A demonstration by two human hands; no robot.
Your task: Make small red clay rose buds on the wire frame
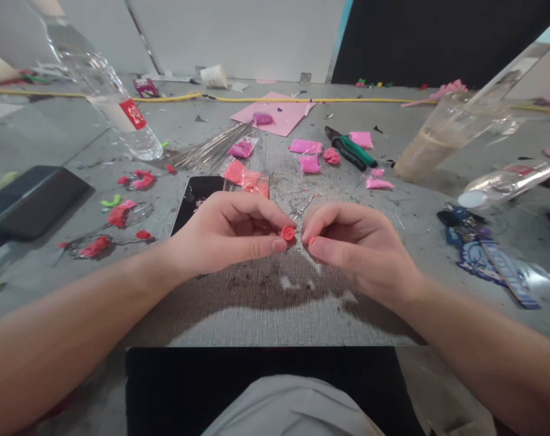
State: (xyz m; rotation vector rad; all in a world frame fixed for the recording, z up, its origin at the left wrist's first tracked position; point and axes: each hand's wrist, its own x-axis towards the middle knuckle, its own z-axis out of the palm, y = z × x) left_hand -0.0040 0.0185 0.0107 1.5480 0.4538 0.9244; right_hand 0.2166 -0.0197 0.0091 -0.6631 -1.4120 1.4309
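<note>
Between thumb and fingers, my left hand [234, 230] pinches a small round piece of red clay [288, 233] with a folded, rosette-like face. My right hand [361, 245], close beside it, is closed on a smaller bit of red clay [312, 241], mostly covered by the thumb and fingertips. The two hands are a short gap apart above the table. Just beyond them lies a thin twisted wire [306, 204]. Behind my left hand are an open packet of red clay [248, 177] and a dark phone [195, 192], partly hidden by the hand.
Red clay pieces on wire [97, 245] lie left, near a black box-like object [34, 200]. A water bottle [115, 109], a bundle of thin wires [211, 147], pink clay packets [306, 146], green-handled pliers [351, 148] and a drink cup [427, 151] stand or lie farther back.
</note>
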